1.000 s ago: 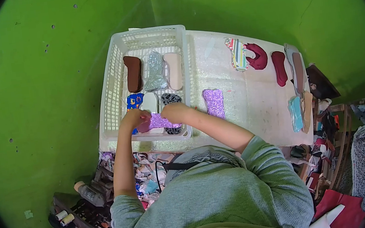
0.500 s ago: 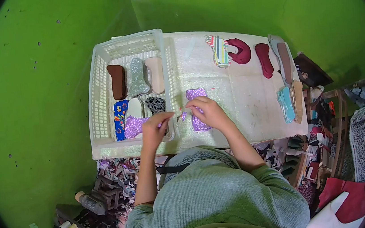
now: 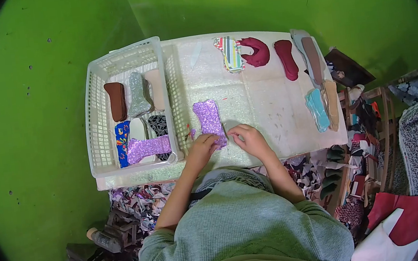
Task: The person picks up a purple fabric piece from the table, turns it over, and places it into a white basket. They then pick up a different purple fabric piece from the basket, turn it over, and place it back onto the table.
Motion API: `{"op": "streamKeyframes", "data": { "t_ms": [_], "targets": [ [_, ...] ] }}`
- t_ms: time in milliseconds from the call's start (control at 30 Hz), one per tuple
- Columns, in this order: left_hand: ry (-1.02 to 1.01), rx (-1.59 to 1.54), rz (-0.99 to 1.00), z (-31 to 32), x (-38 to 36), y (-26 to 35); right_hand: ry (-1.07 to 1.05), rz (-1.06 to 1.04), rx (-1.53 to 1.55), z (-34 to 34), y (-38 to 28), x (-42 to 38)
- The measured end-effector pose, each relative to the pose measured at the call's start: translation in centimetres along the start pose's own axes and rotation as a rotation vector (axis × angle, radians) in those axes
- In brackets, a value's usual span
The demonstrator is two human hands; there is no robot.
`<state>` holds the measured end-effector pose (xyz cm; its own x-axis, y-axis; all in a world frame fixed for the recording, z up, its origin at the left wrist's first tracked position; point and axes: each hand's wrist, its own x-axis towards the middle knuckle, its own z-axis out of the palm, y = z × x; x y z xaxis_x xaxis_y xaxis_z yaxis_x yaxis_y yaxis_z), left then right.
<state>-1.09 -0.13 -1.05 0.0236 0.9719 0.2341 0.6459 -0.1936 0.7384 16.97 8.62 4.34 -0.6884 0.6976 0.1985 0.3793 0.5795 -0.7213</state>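
A purple glittery shoe-upper-shaped piece (image 3: 208, 116) lies lengthwise on the white table, right of the crate. My left hand (image 3: 202, 151) is over its lower left end, fingertips pressed together at its edge. Just right of that end, my right hand (image 3: 250, 141) has thumb and fingers drawn into a pinch; anything between them is too small to make out. Small purple and red scraps (image 3: 192, 132) lie between the piece and the crate. Another purple glittery piece (image 3: 145, 149) lies across the stacks in the crate.
The white plastic crate (image 3: 163, 84) at left holds brown pieces (image 3: 117, 100), silver pieces (image 3: 139, 98) and other stacks. At the table's far side are striped pieces (image 3: 231, 54) and maroon pieces (image 3: 286, 60); turquoise pieces (image 3: 317, 110) sit at right. Fabric scraps (image 3: 145, 205) cover the floor.
Both hands have moved from the gap beside the crate to the lower end of the purple piece. My view has shifted slightly, moving the table left in the picture.
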Motion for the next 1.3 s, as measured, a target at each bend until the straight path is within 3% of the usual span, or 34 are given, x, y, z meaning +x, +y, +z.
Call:
{"op": "streamKeyframes", "data": {
  "t_ms": [200, 533, 600, 733, 933, 1000, 1033, 1100, 1200, 1300],
  "targets": [
    [-0.061, 0.208, 0.001, 1.3, -0.1, -0.5, -0.042, 0.036, 0.042, 0.1, 0.7, -0.7],
    [-0.089, 0.059, -0.050, 0.7, 0.7, -1.2, -0.086, 0.018, 0.084, 1.2, 1.6, -0.4],
    [-0.098, 0.025, -0.224, 0.0, 1.0, -0.1, -0.142, 0.157, 0.203, 1.9, 2.0, -0.3],
    [-0.083, 0.049, -0.271, -0.3, 1.2, 0.6, -0.210, 0.323, 0.316, 3.0, 2.2, -0.3],
    [-0.083, -0.030, -0.240, 0.5, 0.6, -0.7, -0.211, 0.373, 0.271, 3.7, 3.5, -0.7],
    [0.019, 0.025, -0.210, 0.5, 0.4, -0.6, -0.408, 0.503, 0.265, 3.5, 3.8, -0.6],
    [0.017, 0.026, -0.208, 0.4, 0.4, -0.5, -0.406, 0.504, 0.265, 3.4, 3.7, -0.4],
    [0.143, 0.105, -0.080, 0.1, 0.3, 0.0, -0.469, 0.804, 0.660, 3.3, 3.2, 0.0],
    [0.125, 0.149, 0.031, -0.5, 0.5, 0.7, -0.408, 0.907, 0.894, 3.3, 2.7, 0.2],
    [0.061, 0.120, 0.065, 0.1, 0.1, -0.2, -0.414, 0.813, 0.887, 4.5, 4.4, -0.4]
  ]
}}
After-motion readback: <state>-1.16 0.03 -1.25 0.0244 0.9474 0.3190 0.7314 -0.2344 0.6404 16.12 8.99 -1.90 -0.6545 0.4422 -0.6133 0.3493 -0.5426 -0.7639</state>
